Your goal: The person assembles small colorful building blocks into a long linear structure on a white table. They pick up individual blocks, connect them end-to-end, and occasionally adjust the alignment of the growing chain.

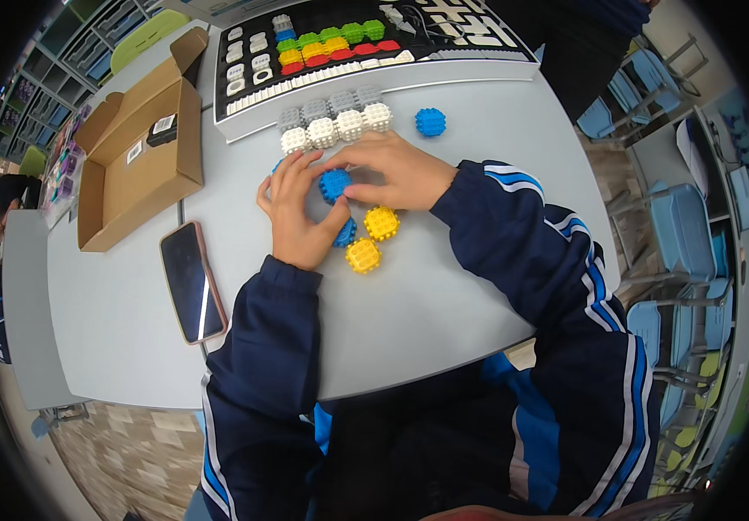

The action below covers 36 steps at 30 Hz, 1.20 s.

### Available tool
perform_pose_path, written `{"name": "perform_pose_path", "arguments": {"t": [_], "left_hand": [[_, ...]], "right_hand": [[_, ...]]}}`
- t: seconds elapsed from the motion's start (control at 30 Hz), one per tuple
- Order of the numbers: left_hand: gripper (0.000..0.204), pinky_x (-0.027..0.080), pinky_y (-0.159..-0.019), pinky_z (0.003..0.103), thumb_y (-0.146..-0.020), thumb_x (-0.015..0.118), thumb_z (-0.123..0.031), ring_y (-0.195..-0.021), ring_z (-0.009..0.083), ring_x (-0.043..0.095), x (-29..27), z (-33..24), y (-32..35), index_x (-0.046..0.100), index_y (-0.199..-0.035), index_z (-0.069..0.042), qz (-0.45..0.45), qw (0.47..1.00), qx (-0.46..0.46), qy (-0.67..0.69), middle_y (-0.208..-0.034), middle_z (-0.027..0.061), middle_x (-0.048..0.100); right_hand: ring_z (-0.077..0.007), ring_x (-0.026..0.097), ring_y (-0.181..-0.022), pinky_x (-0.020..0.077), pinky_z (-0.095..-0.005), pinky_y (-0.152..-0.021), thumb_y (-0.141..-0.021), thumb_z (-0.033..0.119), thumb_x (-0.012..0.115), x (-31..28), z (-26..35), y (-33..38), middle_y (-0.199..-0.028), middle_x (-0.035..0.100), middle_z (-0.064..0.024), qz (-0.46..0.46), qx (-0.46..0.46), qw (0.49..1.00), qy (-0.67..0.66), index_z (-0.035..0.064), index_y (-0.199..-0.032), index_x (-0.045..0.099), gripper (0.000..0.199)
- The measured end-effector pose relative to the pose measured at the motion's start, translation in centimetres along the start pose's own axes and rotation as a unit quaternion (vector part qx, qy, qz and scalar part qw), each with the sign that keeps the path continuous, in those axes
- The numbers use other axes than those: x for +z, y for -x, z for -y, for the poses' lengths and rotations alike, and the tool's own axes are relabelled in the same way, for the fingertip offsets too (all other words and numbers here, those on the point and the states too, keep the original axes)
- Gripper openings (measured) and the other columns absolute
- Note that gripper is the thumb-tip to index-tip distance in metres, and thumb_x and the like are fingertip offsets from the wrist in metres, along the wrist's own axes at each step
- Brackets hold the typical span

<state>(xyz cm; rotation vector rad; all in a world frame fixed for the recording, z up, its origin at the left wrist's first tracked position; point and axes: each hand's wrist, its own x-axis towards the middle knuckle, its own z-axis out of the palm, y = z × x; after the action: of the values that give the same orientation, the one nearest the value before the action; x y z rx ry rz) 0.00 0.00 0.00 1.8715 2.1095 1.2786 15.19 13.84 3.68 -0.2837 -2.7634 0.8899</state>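
A studded blue building block (334, 185) is between my two hands above the table. My right hand (400, 172) is closed on it, thumb and forefinger against its right and upper sides. My left hand (294, 213) curls around the same block, its thumb tip at the lower edge and its forefinger near the top. Below my left thumb lies a second blue block (346, 233), partly covered. Two yellow blocks, an upper one (382, 223) and a lower one (363, 256), sit next to it. A bit of blue shows behind my left fingers, mostly hidden.
Rows of white blocks (350, 124) and grey blocks (315, 110) stand beyond my hands, with a single blue block (431, 122) to their right. Farther back is a parts tray (374, 80). A phone (193, 282) and an open cardboard box (144, 178) lie to the left.
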Motion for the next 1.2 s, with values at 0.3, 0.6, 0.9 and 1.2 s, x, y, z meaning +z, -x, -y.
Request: {"name": "perform_pose_path", "arguments": {"t": [0.3, 0.6, 0.9, 1.2], "left_hand": [[0.032, 0.027, -0.109, 0.043, -0.078, 0.075, -0.021, -0.131, 0.0301, 0.045, 0.2, 1.2, -0.3, 0.067, -0.107, -0.007, -0.059, 0.997, 0.007, 0.057, -0.131, 0.0087, 0.059], [0.022, 0.038, -0.105, 0.037, -0.087, 0.068, -0.012, -0.121, 0.0277, 0.050, 0.0, 1.1, -0.1, 0.067, -0.107, -0.005, -0.133, 0.969, -0.114, 0.174, -0.124, 0.0110, 0.063], [0.018, 0.040, -0.099, 0.034, -0.090, 0.064, -0.015, -0.117, 0.0223, 0.054, 0.2, 1.0, -0.2, 0.068, -0.106, -0.007, -0.124, 0.963, -0.128, 0.202, -0.122, 0.0084, 0.064], [0.015, 0.042, -0.096, 0.034, -0.090, 0.063, -0.012, -0.114, 0.0233, 0.055, 0.1, 1.2, -0.1, 0.069, -0.102, -0.007, -0.121, 0.956, -0.144, 0.225, -0.119, 0.0093, 0.064]], "right_hand": [[-0.0323, 0.061, -0.095, 0.0481, -0.0420, -0.086, -0.082, 0.023, 0.072, 0.5, -1.0, -1.3, -0.096, 0.064, -0.0142, -0.013, -0.040, 0.999, -0.022, 0.0105, -0.120, 0.061, 0.041], [-0.0121, 0.062, -0.087, 0.0507, -0.0269, -0.073, -0.083, 0.019, 0.077, -8.0, -2.0, -4.2, -0.102, 0.067, -0.0049, -0.063, 0.011, 0.998, 0.009, 0.0115, -0.124, 0.067, 0.042], [-0.0155, 0.067, -0.092, 0.0525, -0.0285, -0.084, -0.083, 0.017, 0.077, -5.1, -7.5, -7.9, -0.106, 0.070, -0.0098, -0.322, -0.073, 0.941, 0.075, 0.0072, -0.123, 0.067, 0.042], [-0.0295, 0.062, -0.105, 0.0507, -0.0364, -0.089, -0.082, 0.013, 0.076, -4.2, -2.9, -4.6, -0.114, 0.068, -0.0135, -0.257, -0.167, 0.936, 0.173, 0.0040, -0.122, 0.065, 0.042]]}}
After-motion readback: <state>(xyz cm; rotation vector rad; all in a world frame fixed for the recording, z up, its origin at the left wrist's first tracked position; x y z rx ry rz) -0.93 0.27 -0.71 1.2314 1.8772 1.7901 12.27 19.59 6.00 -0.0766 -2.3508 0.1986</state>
